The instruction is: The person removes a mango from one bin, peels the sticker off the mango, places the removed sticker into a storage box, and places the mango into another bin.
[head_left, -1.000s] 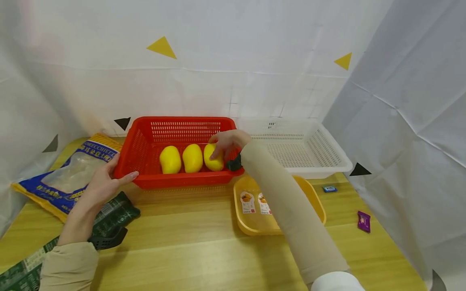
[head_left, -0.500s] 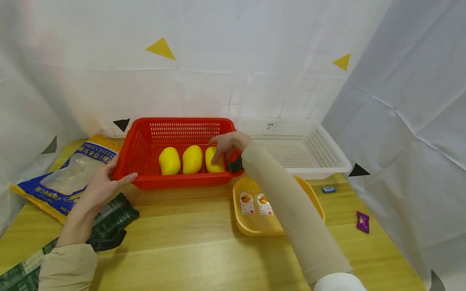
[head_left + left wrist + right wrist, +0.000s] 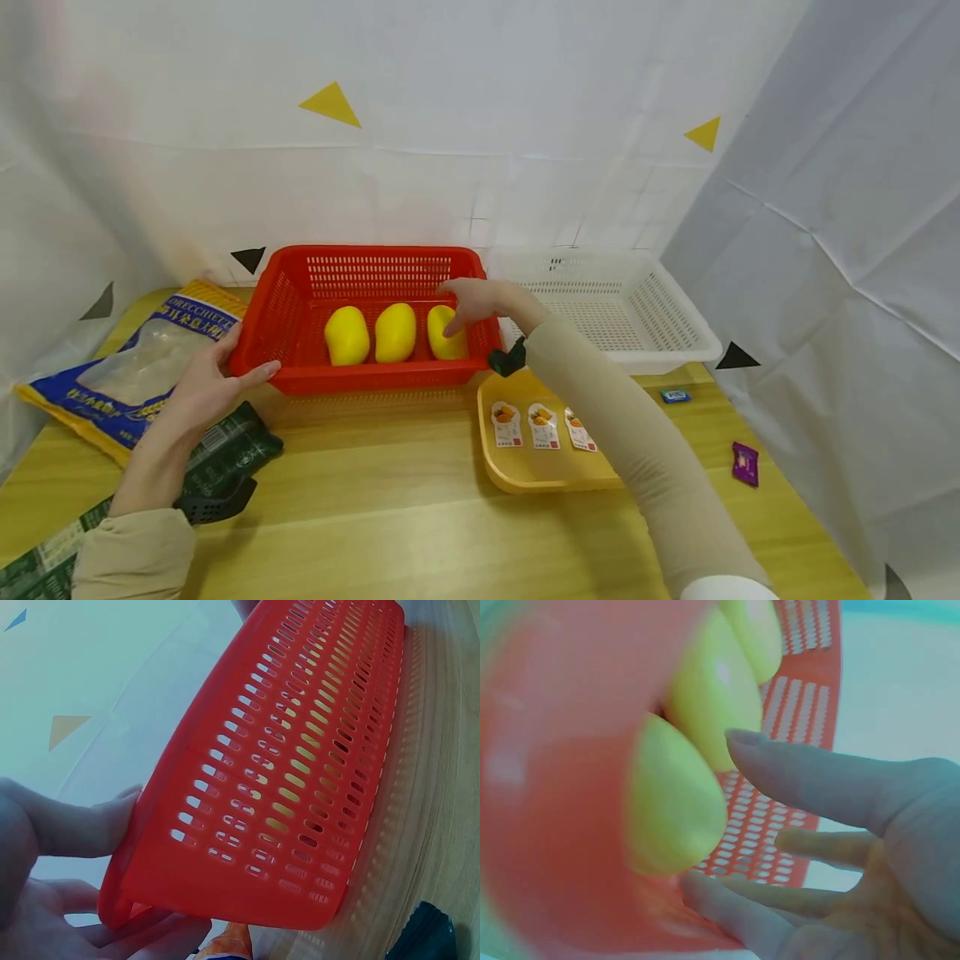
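Fruit-placing is looking finished: three mangoes (image 3: 395, 332) are lying in the red basket (image 3: 300, 285), the right hand (image 3: 471, 302) hovering open-fingered beside the nearest while the left hand (image 3: 201, 383) is gripping the basket's corner, likely steadying it.

A staged recording booth; white sheets (image 3: 480, 167) bearing triangle markers (image 3: 330, 104) wall in a wooden desk (image 3: 390, 517); plastic baskets (image 3: 607, 308) sit ready.

Wooden table (image 3: 390, 500) carries red basket (image 3: 300, 292), white basket (image 3: 675, 317), yellow tray (image 3: 517, 471), packets (image 3: 127, 367)
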`<state>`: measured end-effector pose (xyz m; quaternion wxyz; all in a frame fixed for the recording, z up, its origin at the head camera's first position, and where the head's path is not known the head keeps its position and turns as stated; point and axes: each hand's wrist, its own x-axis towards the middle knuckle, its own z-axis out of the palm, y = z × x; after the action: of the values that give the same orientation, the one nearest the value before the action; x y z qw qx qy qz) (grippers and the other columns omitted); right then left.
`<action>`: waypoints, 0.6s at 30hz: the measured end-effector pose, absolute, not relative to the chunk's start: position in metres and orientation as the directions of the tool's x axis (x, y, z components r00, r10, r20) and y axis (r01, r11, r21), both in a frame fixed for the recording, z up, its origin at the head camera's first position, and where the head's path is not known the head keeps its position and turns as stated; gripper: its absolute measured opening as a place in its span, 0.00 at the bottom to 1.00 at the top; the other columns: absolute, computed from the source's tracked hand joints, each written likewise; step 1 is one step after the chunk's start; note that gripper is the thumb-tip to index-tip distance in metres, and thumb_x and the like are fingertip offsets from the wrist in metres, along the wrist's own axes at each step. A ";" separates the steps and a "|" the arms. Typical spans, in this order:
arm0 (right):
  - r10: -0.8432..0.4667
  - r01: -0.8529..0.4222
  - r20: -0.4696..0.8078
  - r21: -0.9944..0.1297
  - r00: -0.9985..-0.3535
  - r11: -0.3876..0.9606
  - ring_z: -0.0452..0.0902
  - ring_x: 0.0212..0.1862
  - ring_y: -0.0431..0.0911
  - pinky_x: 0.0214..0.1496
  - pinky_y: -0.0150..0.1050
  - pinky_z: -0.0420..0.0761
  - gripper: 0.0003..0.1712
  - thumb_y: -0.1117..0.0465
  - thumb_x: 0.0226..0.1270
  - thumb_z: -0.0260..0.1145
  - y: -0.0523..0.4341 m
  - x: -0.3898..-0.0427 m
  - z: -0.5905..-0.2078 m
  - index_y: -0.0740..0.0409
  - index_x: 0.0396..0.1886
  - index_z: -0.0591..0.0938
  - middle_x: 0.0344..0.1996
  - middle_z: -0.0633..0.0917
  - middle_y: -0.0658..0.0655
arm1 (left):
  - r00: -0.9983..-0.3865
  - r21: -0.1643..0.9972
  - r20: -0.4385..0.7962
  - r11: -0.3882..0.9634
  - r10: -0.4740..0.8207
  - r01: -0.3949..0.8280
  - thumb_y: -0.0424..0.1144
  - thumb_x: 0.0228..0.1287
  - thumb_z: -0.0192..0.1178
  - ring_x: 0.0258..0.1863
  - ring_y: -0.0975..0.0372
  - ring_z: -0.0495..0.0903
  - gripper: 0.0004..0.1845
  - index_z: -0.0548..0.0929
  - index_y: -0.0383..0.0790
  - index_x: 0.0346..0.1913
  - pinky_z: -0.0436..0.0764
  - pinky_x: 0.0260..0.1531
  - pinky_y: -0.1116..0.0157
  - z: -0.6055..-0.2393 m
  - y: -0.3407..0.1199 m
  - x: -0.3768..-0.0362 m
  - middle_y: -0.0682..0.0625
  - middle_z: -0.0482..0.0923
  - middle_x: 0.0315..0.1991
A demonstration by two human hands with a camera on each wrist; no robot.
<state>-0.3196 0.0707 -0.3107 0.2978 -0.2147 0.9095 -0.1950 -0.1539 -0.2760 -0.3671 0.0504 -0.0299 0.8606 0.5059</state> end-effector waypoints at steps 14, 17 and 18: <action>-0.662 -0.513 -0.169 -0.504 -0.731 0.695 0.67 0.69 0.58 0.72 0.54 0.69 0.40 0.53 0.69 0.68 0.113 -0.259 -0.323 0.60 0.75 0.64 0.71 0.70 0.62 | -0.995 0.847 -0.097 0.525 0.001 -0.082 0.56 0.71 0.58 0.68 0.34 0.61 0.52 0.33 0.45 0.80 0.65 0.64 0.33 -0.367 -0.278 -0.148 0.28 0.54 0.75; -0.681 -0.551 -0.128 -0.492 -0.721 0.675 0.67 0.70 0.57 0.74 0.53 0.67 0.38 0.50 0.71 0.66 0.119 -0.253 -0.329 0.60 0.75 0.65 0.71 0.70 0.60 | -0.996 0.846 -0.093 0.526 -0.007 -0.083 0.56 0.70 0.59 0.67 0.34 0.62 0.52 0.34 0.45 0.80 0.66 0.63 0.34 -0.368 -0.279 -0.148 0.27 0.55 0.74; -0.684 -0.556 -0.119 -0.490 -0.720 0.671 0.66 0.71 0.56 0.74 0.52 0.66 0.38 0.49 0.71 0.66 0.121 -0.251 -0.331 0.59 0.74 0.66 0.71 0.70 0.60 | -0.995 0.846 -0.096 0.527 -0.011 -0.087 0.56 0.70 0.59 0.67 0.34 0.62 0.52 0.34 0.45 0.80 0.67 0.63 0.34 -0.369 -0.279 -0.148 0.27 0.55 0.74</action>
<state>-0.2513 0.1210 -0.3306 0.1480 -0.3437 0.9020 -0.2155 -0.1475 -0.2787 -0.3690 0.0396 -0.0280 0.8728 0.4857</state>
